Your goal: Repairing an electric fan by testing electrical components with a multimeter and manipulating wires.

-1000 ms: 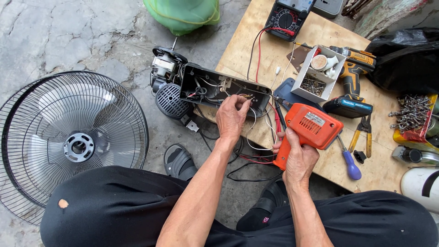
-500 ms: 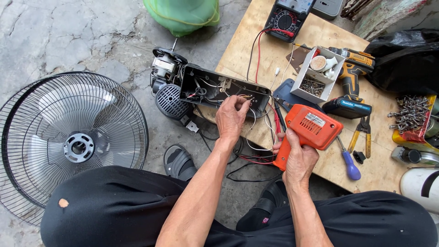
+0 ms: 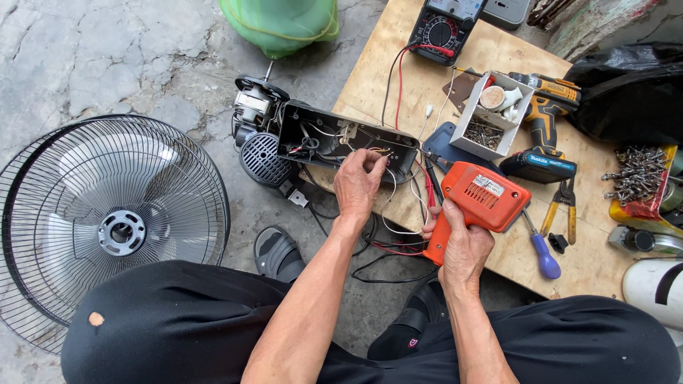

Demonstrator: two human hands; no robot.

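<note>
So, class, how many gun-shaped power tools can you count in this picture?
2. The orange tool is gripped in the right hand at the board's front edge. The yellow-and-black cordless drill lies on the board beside the white box. Others may be hidden.

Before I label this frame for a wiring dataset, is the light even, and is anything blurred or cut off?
Head view: soft, even daylight, only faint shadows; the left hand in the open black plastic fan housing and the right hand gripping the orange pistol-shaped soldering gun look sharp; the round wire fan guard is cropped at left.
</note>
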